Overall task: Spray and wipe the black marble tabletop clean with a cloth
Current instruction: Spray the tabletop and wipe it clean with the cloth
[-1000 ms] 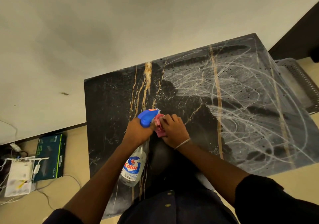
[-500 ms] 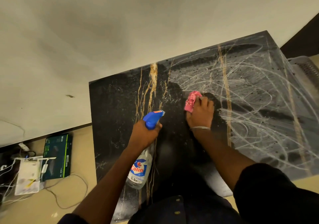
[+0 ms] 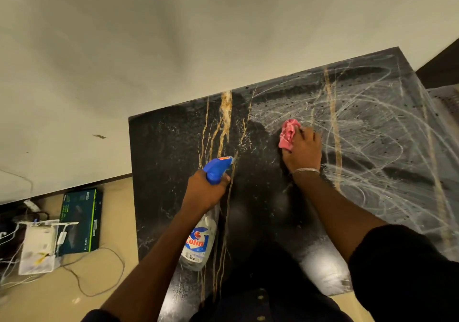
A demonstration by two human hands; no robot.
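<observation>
The black marble tabletop (image 3: 169, 167) with gold veins fills the middle and right of the view; its right half is covered with white smeared streaks and droplets, its left half looks dark. My right hand (image 3: 301, 151) presses a crumpled pink cloth (image 3: 288, 133) onto the top near the edge of the streaked area. My left hand (image 3: 205, 191) grips a clear spray bottle (image 3: 198, 242) with a blue trigger head, held just above the table's near left part, nozzle pointing away from me.
A pale wall runs behind the table. On the beige floor to the left lie a dark green box (image 3: 80, 220), a white device (image 3: 37, 247) and loose cables (image 3: 104, 272). A grey perforated basket (image 3: 444, 100) sits beyond the table's right edge.
My right hand has slid the pink cloth away from the spray bottle, up and right onto the streaked area. The left hand with the bottle has stayed about where it was.
</observation>
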